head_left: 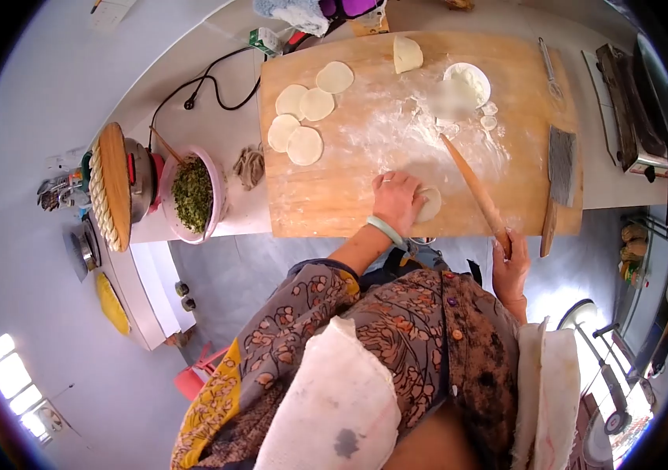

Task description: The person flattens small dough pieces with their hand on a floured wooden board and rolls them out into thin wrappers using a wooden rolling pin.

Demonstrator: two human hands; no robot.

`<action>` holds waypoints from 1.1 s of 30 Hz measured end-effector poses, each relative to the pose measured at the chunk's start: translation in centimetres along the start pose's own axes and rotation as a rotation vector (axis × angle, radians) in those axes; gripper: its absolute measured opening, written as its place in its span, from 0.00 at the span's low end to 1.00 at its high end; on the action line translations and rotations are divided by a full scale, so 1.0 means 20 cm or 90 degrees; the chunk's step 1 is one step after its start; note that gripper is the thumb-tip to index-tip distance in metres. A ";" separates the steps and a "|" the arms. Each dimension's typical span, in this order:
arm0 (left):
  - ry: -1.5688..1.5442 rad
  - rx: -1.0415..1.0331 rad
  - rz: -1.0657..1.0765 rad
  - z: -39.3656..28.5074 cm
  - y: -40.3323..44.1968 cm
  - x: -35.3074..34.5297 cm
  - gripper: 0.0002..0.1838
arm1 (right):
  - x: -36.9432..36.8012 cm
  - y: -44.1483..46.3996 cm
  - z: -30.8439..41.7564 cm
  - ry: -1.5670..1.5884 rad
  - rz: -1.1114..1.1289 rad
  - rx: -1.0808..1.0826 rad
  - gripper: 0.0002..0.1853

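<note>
Touching the dough round (430,205), the left hand (397,197) lies nearer; the right hand (512,270), apart, grips the rolling pin (473,185), slanted forward-left.

No text, label, brand, number or sign could be read. Any print on the small green-and-white box (266,41) near the wooden board (303,207) was too small to be made out.

Matt wooden board (334,204), pale wooden rolling pin (471,184), dull metal cleaver (561,166)
</note>
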State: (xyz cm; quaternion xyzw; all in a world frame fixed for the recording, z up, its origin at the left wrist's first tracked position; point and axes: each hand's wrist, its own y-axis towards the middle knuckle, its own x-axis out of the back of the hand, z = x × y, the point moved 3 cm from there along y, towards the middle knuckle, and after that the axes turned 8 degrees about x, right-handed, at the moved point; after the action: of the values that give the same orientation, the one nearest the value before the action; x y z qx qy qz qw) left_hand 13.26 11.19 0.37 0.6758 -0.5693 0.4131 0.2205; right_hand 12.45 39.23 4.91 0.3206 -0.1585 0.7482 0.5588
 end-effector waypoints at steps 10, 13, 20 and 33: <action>-0.186 0.098 -0.074 0.27 -0.02 0.10 0.09 | -0.01 0.04 0.02 0.010 0.022 0.024 0.15; -0.134 0.117 -0.110 0.45 0.02 0.25 0.10 | -0.02 0.03 0.02 0.017 0.013 0.002 0.15; 0.007 0.085 -0.217 0.75 0.28 0.58 0.09 | -0.01 0.01 0.01 0.015 0.005 -0.027 0.16; 0.023 -0.165 -0.235 0.48 0.39 0.39 0.21 | 0.02 -0.12 -0.04 -0.005 -0.069 -0.111 0.15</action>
State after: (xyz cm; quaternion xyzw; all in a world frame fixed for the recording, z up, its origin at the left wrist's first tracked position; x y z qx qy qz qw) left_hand 8.89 -2.73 -0.14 0.7269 -0.4803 0.3012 0.3875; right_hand 14.50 40.71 4.31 0.2819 -0.2080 0.6987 0.6238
